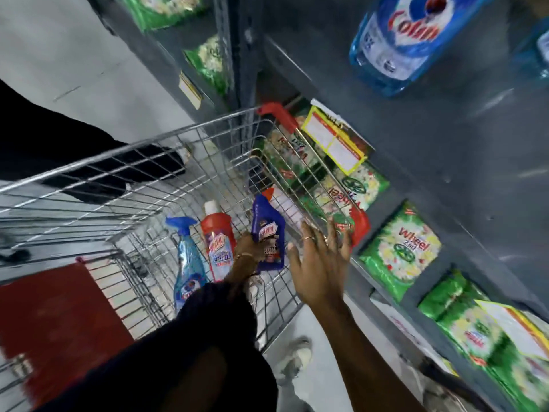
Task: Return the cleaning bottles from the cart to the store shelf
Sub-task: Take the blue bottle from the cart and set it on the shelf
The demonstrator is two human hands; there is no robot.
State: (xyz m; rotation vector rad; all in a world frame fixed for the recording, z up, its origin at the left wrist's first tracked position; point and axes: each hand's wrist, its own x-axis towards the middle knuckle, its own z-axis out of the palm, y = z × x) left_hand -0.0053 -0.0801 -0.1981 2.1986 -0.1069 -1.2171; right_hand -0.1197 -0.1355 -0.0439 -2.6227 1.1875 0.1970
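Wire cart (124, 162) takes up the left and middle, red child-seat flap (50, 316) at near left

Three cleaning bottles in the basket, left to right: blue spray bottle (185, 263) lying flat on the mesh, red bottle (218, 248) with white cap just beside it, then dark blue bottle (267, 242) with its neck pointing far

Left hand (248, 251), dark sleeve, is reaching into the basket and is wrapped around the lower body of the dark blue bottle; looks partly raised off the mesh, can't tell for sure

Right hand (322, 263) is empty, fingers spread, hovering at the cart's right rim, touching nothing that I can see

Store shelf (445, 144) runs down the right side: green detergent packs (401, 248) low, a big blue glass-cleaner bottle (398, 43) up far right

Handling guess: rigid plastic, probably full so moderately heavy, glossy labels a bit slick. Grip mid-body or at the waist, not the cap. Spray bottle: take the neck below the trigger, avoid squeezing the trigger
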